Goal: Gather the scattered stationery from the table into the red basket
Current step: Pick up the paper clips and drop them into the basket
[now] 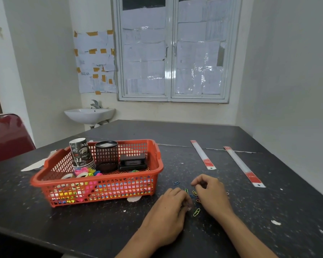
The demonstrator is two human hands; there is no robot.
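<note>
Left hand (168,209) and right hand (212,194) on dark worktop (82,224), fingers curled, flanking loose coloured paper clips (194,193); actual pinch unclear. Red basket (159,157) just left of the hands; two rulers (202,154) far right.

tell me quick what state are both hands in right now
Left hand: fingers curled at the paper clips, grip cannot be told.
Right hand: curled over them too, cannot be told.
</note>
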